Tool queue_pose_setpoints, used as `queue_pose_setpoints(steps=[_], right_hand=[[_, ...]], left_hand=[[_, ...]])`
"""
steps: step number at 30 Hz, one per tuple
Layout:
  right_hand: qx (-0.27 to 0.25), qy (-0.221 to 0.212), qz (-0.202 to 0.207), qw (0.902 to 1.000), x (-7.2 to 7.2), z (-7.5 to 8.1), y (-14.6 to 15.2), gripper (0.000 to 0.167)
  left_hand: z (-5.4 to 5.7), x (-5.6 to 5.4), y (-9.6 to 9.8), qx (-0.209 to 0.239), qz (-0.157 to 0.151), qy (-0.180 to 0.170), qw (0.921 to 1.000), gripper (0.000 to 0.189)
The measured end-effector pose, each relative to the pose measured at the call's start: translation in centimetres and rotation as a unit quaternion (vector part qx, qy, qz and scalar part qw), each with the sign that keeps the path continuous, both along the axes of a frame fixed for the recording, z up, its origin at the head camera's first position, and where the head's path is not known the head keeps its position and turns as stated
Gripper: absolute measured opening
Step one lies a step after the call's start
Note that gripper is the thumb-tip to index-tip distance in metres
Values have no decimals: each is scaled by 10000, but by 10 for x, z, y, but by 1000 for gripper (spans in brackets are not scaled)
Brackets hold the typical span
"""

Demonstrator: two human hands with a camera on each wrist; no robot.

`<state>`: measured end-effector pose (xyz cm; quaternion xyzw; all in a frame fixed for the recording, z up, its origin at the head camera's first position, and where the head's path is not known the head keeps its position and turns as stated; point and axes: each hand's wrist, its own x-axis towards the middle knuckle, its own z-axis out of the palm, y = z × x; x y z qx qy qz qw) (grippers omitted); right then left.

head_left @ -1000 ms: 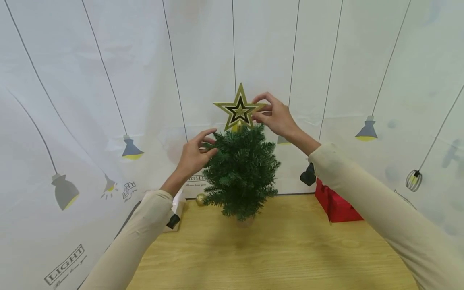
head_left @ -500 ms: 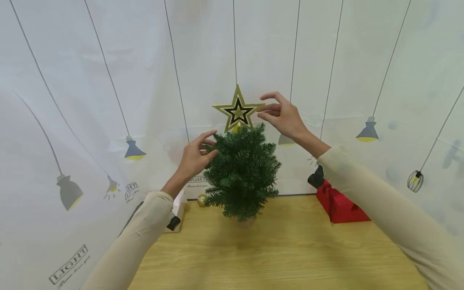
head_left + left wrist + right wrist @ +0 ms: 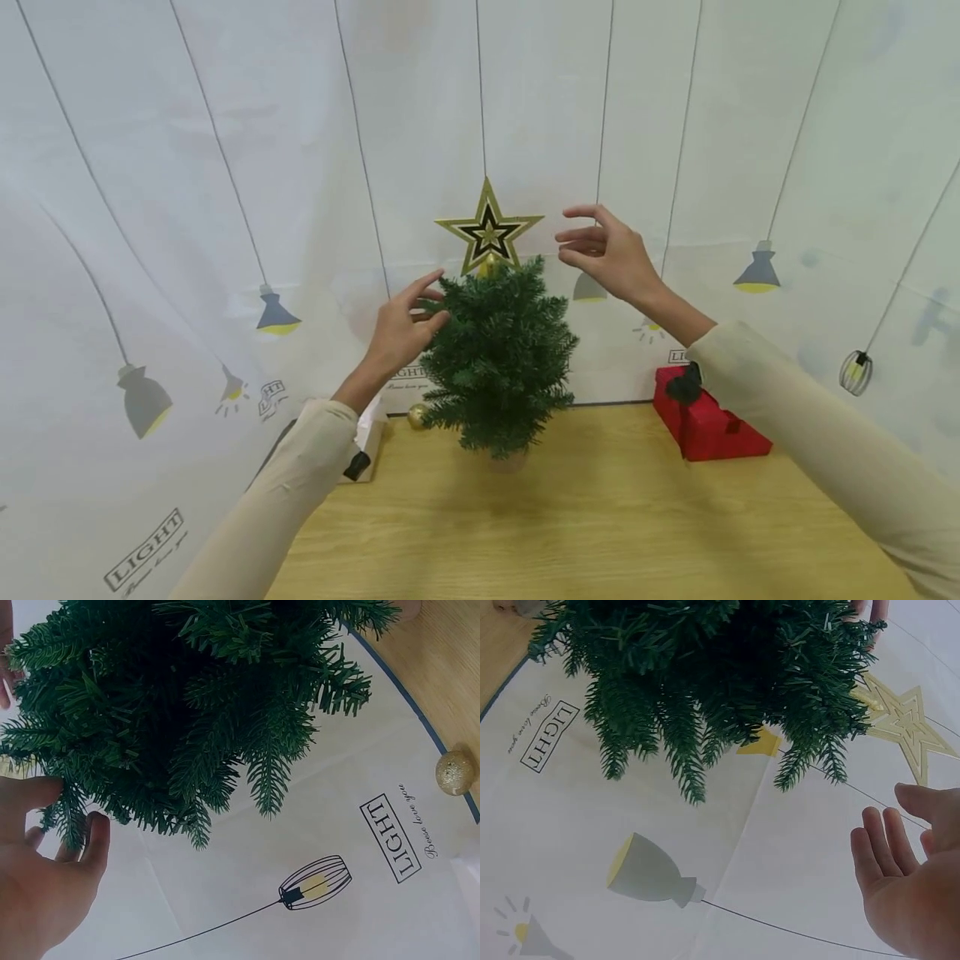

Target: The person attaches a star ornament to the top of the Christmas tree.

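Observation:
A small green artificial Christmas tree stands on the wooden table. On its top sits a gold star topper, upright, with a gold base partly sunk among the needles. My left hand is at the tree's upper left side, thumb and fingers spread apart. In the left wrist view a branch tip lies between that hand's thumb and fingers. To the right of the star my right hand is in the air, fingers loosely bent and holding nothing. A visible gap separates it from the star.
A red box with a dark bow lies at the table's right rear. A gold ball ornament rests behind the tree at left. Partly behind my left sleeve is a pale box. A white printed backdrop hangs behind the table.
My right hand has let go of the star's right point and moved away to the right. The star stays on the treetop. My left hand has hardly moved.

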<state>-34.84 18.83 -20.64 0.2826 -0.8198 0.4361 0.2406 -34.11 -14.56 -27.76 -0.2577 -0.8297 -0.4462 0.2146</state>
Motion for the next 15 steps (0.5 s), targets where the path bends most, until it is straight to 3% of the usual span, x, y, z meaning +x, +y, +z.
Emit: queue_pose_setpoints(steps=[7,15], right_hand=[[21,-123,-11,9999,4,-10,6,55],[93,-198,-24,9998,11,-19,13,56]], left_hand=[[0,1,-6,-139,18,198,9997,65],[-1,4,-13,-177,140,165,9996,64]])
